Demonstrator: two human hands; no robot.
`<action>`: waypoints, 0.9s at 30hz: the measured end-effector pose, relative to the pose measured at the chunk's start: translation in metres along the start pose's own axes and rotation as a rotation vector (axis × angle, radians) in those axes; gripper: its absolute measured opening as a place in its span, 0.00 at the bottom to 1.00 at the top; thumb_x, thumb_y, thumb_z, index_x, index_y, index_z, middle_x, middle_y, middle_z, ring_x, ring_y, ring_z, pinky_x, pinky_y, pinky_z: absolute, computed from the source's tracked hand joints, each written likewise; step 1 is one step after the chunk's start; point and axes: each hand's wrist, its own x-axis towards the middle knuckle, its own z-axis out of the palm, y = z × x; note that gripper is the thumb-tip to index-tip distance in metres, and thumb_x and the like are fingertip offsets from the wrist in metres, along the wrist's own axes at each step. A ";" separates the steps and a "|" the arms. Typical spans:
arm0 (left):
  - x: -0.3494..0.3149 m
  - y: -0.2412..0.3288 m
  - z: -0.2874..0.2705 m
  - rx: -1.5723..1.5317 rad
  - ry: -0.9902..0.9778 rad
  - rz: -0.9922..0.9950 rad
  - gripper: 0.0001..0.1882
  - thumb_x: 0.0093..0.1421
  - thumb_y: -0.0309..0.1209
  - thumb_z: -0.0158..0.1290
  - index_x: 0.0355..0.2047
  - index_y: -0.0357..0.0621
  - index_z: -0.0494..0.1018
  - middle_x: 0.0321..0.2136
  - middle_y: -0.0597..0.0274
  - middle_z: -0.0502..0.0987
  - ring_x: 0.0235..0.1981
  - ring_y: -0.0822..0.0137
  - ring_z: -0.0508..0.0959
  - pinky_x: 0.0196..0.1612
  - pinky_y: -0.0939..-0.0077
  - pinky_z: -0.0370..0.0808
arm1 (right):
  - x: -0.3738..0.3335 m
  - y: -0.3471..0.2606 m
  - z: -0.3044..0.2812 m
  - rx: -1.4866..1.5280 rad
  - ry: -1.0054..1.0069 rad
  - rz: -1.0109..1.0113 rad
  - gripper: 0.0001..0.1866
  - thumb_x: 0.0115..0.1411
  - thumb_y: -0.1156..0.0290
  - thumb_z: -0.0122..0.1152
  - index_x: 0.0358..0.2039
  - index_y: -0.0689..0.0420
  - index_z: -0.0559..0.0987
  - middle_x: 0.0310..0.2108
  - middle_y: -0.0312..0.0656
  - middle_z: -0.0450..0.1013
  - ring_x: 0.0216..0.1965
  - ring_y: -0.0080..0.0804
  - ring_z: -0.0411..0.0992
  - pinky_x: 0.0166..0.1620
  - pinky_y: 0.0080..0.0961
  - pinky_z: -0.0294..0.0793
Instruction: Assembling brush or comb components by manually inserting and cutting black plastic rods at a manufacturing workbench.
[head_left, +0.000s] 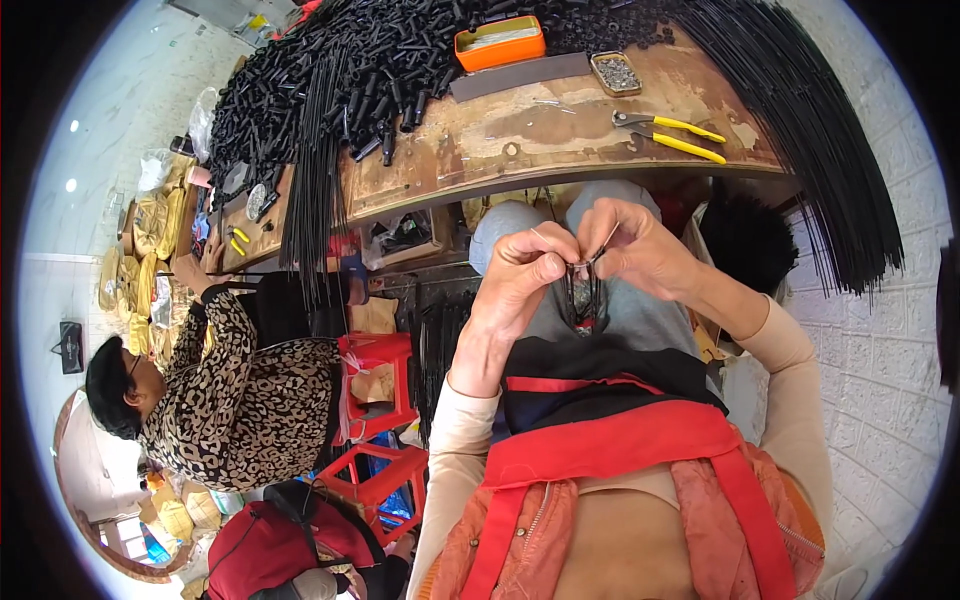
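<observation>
Over my lap, my left hand (512,285) and my right hand (645,250) are close together, fingertips almost touching. A short, thin, pale wire-like piece (541,236) sticks up from the pinched thumb and finger of my left hand. My right hand pinches the end of a thin black rod (608,238). Several more thin black rods (580,300) hang down between the hands, and their lower ends blend into the dark apron. Exactly where the pieces meet is too small to make out.
Yellow-handled pliers (685,140), a small tin of metal bits (615,74) and an orange box (500,52) sit on the wooden bench (560,150). Black tubes (330,90) are heaped behind. Long black rods (820,140) overhang at right. Another person (250,390) works at left near red stools (380,385).
</observation>
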 end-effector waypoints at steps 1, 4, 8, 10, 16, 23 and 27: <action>0.000 -0.001 -0.001 0.000 0.001 0.001 0.11 0.54 0.31 0.64 0.33 0.37 0.79 0.32 0.60 0.76 0.35 0.68 0.74 0.42 0.74 0.71 | 0.001 0.000 0.000 0.000 -0.001 0.001 0.09 0.52 0.84 0.66 0.32 0.60 0.75 0.34 0.38 0.74 0.38 0.24 0.73 0.43 0.22 0.73; 0.006 0.000 -0.001 0.029 0.066 0.054 0.11 0.55 0.31 0.63 0.35 0.36 0.79 0.33 0.59 0.77 0.35 0.68 0.75 0.40 0.74 0.72 | 0.008 -0.006 0.003 -0.036 0.051 -0.013 0.10 0.53 0.84 0.66 0.33 0.60 0.75 0.34 0.39 0.74 0.37 0.24 0.73 0.42 0.22 0.74; 0.008 0.009 0.015 0.260 0.260 0.062 0.09 0.54 0.20 0.59 0.37 0.34 0.78 0.34 0.58 0.78 0.35 0.69 0.77 0.42 0.74 0.74 | 0.002 -0.025 0.022 -0.266 0.288 -0.019 0.11 0.49 0.87 0.65 0.30 0.60 0.74 0.32 0.42 0.72 0.35 0.29 0.73 0.40 0.24 0.77; 0.000 0.008 0.009 0.344 0.199 -0.059 0.16 0.51 0.15 0.59 0.42 0.34 0.76 0.33 0.58 0.80 0.34 0.67 0.80 0.40 0.74 0.78 | -0.002 -0.020 0.026 -0.295 0.284 -0.134 0.11 0.48 0.89 0.66 0.28 0.60 0.75 0.32 0.41 0.72 0.35 0.26 0.72 0.39 0.22 0.74; 0.007 -0.010 0.000 0.209 0.218 -0.046 0.09 0.52 0.15 0.59 0.34 0.35 0.79 0.36 0.54 0.79 0.35 0.62 0.81 0.41 0.66 0.80 | -0.006 -0.027 0.005 -0.478 0.280 -0.138 0.10 0.53 0.83 0.66 0.35 0.62 0.76 0.33 0.36 0.75 0.37 0.20 0.74 0.43 0.20 0.73; 0.048 0.016 -0.012 0.333 0.349 0.030 0.07 0.53 0.16 0.59 0.32 0.38 0.77 0.34 0.57 0.80 0.36 0.62 0.81 0.38 0.61 0.82 | 0.062 -0.124 -0.161 -1.470 0.476 -0.181 0.10 0.59 0.71 0.60 0.39 0.62 0.78 0.32 0.42 0.77 0.35 0.27 0.75 0.42 0.26 0.75; 0.057 0.008 -0.021 0.305 0.334 -0.057 0.10 0.52 0.14 0.58 0.25 0.40 0.69 0.33 0.54 0.79 0.37 0.59 0.80 0.38 0.57 0.82 | 0.094 -0.143 -0.229 -1.695 0.685 -0.197 0.11 0.56 0.74 0.62 0.35 0.64 0.71 0.34 0.51 0.75 0.37 0.47 0.75 0.42 0.36 0.75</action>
